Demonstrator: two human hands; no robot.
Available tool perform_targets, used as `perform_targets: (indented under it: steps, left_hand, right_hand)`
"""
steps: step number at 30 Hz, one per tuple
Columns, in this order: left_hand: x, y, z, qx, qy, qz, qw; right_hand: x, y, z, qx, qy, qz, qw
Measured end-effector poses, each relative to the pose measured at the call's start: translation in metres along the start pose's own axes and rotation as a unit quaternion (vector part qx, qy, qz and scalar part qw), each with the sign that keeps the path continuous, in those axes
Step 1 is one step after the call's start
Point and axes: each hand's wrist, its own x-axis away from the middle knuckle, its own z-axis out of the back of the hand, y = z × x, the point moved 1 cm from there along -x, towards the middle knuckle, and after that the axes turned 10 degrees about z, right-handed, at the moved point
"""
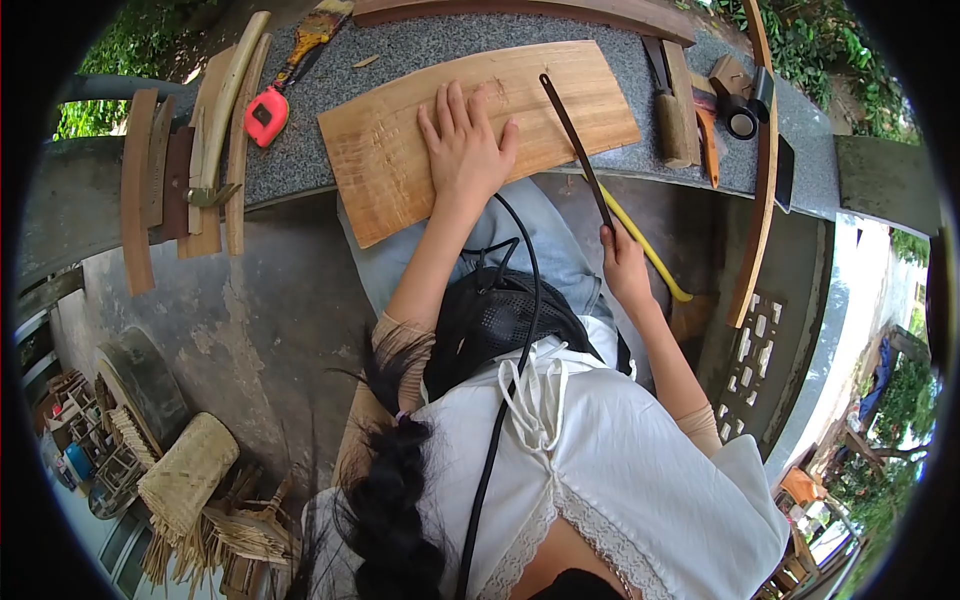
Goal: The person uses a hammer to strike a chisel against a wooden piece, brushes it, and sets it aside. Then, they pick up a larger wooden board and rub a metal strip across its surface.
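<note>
A wide wooden board lies on the grey speckled table, its near left corner sticking out past the table edge. My left hand rests flat on the board with its fingers spread. In my right hand is the lower end of a long, thin dark strip, which looks like a blade or file. The strip slants up to the left, and its far end, with a small hole, is over the board's right part. Below the table edge, a yellow curved bar passes close to my right hand.
A pink tape measure, a brush, a hammer and wood strips lie left of the board. To the right are a chisel, an orange-handled tool and a long curved wooden strip.
</note>
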Motion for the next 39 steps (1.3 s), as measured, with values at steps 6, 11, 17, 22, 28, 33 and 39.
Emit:
perform_targets:
  steps: [6,11,17,22,28,33,39]
  left_hand:
    - [0.002,0.001,-0.002,-0.002,0.000,-0.007,1.000]
    - [0.001,-0.001,-0.001,0.003,0.003,-0.005,1.000]
    - [0.000,0.002,0.000,0.007,0.004,0.000,1.000]
    - [0.000,0.002,0.001,-0.001,0.001,-0.006,1.000]
    - [0.000,0.001,0.000,0.014,-0.003,0.004,1.000]
    - [0.000,0.002,-0.001,-0.009,0.001,-0.005,1.000]
    - [0.002,0.000,-0.002,0.002,0.001,-0.007,1.000]
  right_hand:
    - [0.004,0.000,-0.007,0.060,0.017,-0.012,0.998]
    - [-0.036,-0.018,-0.009,0.087,0.043,0.063,0.993]
    - [0.030,0.052,-0.019,0.069,0.037,0.044,0.996]
    - [-0.021,0.004,-0.013,0.074,0.074,0.075,0.992]
    - [-0.014,0.019,-0.017,0.060,0.068,0.077,0.993]
    - [0.024,0.038,-0.017,0.073,0.040,0.031,0.996]
    - [-0.041,-0.006,-0.015,0.064,0.077,0.101,0.990]
